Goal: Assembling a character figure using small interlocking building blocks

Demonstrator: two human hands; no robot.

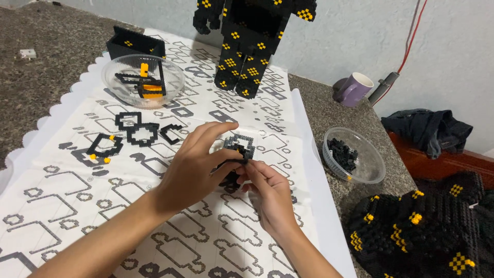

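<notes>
My left hand (194, 167) and my right hand (267, 193) meet over the printed paper sheet (77, 185). Together they grip a small black assembly of tiny building bricks (237, 149), the left from the left side, the right pinching its lower right edge. Part of the piece is hidden by my fingers. Flat black brick outlines (141, 131) lie on the sheet to the left, one with yellow bricks (103, 146).
A clear bowl (116, 72) at the back left holds black and yellow brick layers. Another clear bowl (378, 159) of loose black bricks sits right. A tall black-and-yellow brick figure (247, 46) stands behind. A purple mug (354, 88), dark cloth (429, 128) and a big brick part (427, 231) lie right.
</notes>
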